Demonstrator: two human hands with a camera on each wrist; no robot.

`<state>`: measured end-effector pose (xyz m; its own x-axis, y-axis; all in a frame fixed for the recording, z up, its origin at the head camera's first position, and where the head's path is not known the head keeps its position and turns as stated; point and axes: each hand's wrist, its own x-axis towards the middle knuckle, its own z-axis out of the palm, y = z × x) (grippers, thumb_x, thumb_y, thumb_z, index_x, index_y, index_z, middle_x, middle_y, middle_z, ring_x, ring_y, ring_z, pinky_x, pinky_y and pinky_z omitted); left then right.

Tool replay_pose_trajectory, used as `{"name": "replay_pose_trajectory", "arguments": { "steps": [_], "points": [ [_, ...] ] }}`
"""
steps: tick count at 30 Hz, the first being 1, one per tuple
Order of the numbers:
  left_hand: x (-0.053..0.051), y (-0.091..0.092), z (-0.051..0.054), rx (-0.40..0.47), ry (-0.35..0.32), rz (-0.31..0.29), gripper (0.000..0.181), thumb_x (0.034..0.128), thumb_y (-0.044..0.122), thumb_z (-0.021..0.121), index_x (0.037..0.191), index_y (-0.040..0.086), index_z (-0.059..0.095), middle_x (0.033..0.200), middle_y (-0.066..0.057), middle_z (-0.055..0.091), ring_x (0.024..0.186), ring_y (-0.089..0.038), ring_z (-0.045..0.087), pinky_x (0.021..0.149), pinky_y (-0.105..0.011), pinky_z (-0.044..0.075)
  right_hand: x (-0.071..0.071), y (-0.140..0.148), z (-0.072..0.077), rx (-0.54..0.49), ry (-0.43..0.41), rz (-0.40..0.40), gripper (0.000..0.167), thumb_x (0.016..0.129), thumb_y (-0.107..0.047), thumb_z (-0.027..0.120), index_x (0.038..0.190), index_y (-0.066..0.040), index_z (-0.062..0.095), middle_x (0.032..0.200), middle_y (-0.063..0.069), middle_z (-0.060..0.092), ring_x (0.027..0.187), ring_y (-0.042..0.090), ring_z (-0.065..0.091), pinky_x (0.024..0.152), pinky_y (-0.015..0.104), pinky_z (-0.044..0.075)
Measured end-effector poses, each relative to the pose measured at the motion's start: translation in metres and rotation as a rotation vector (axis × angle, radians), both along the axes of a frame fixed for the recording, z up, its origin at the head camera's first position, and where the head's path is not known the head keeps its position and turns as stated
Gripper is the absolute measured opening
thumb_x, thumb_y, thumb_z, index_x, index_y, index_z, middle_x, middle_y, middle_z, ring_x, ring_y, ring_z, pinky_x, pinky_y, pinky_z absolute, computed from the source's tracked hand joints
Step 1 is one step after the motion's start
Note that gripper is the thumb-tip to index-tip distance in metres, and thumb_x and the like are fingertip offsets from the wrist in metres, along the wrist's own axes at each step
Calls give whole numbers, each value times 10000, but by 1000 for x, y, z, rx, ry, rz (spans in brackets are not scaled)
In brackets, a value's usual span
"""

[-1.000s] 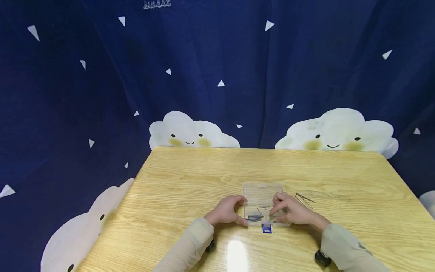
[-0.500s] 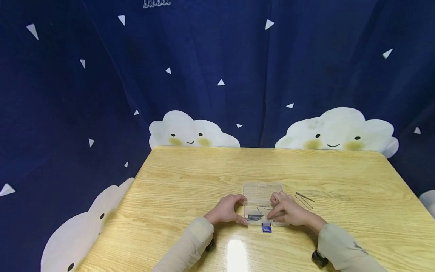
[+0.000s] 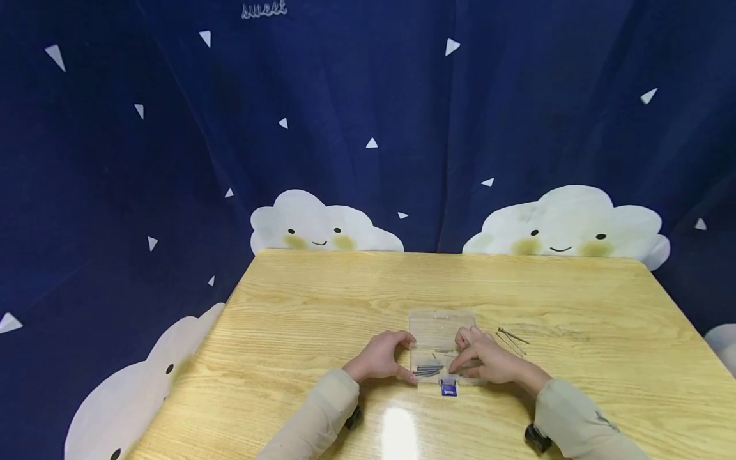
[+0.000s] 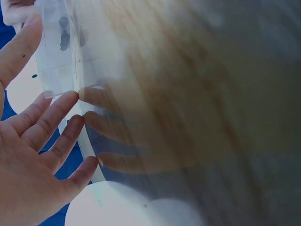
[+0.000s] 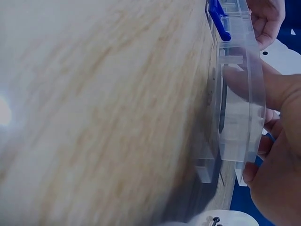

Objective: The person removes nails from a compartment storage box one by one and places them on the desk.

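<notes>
A clear plastic compartment box [image 3: 422,353] lies with its lid [image 3: 440,326] raised toward the back and its blue latch [image 3: 448,388] at the front. My left hand [image 3: 382,356] holds the box's left side, thumb at the front corner and a fingertip at the back corner [image 4: 40,160]. My right hand [image 3: 489,358] reaches into the right compartments. Through the clear wall, its thumb [image 5: 237,82] appears beside a dark nail [image 5: 223,103]; whether it pinches the nail is unclear. Several dark nails [image 3: 428,370] lie in the front left compartment, and smaller ones [image 3: 443,351] lie behind.
Several loose long nails [image 3: 513,337] lie on the wooden table [image 3: 322,300], just right of the box. A navy curtain [image 3: 345,96] with white clouds and triangles hangs behind and left of the table.
My right hand has shifted slightly left within the box, its fingertips closer to the middle divider. My left hand keeps its place. The head view has tilted a little.
</notes>
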<state>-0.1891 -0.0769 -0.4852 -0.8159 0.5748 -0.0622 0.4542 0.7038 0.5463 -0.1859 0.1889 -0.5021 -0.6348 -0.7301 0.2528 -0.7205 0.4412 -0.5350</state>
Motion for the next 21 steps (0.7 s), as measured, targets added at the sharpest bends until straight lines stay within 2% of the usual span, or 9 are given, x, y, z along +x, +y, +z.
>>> {"name": "replay_pose_trajectory", "arguments": {
  "steps": [10, 21],
  "points": [
    [0, 0, 0, 3, -7, 3, 671, 616, 367, 830, 1178, 129, 552, 1046, 29, 626, 1017, -147, 510, 921, -304, 381, 1, -2, 1, 15, 31, 2, 176, 716, -168, 741, 842, -290, 733, 813, -87, 272, 797, 88, 235, 649, 300, 155],
    [0, 1, 0, 19, 1, 2, 663, 610, 358, 836, 1164, 124, 557, 1035, 31, 629, 1003, -141, 513, 909, -293, 383, 0, -4, 1, 29, 51, -6, 213, 692, -126, 753, 819, -296, 733, 809, -88, 270, 800, 90, 233, 637, 309, 151]
  ]
}}
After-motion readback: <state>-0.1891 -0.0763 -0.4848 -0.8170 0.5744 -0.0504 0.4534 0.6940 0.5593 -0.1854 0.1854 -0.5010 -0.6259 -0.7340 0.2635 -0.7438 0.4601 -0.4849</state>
